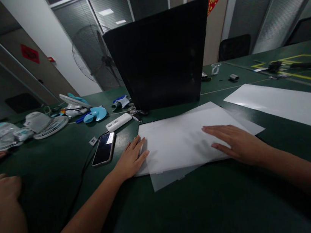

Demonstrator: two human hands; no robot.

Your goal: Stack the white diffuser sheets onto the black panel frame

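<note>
My left hand (131, 158) lies with fingers spread on the left edge of a white rectangular panel (172, 137). Opposite it, my right hand (234, 141) reaches over the panel's right side, its fingers stretched out. A thin translucent sheet (166, 179) rests askew on the panel, one corner sticking out past the near edge and another past the right edge. Neither hand grips anything. Behind the panel stands a large black screen-like board (162, 58), upright and leaning slightly.
Left of my hand lie a phone (104, 149) and a white power strip-like bar (119, 122) with a cable. Fan parts (50, 126) and blue fan blades (95, 115) sit farther left. Another person's hand (1, 190) rests at far left. A glossy white sheet (286, 105) lies right.
</note>
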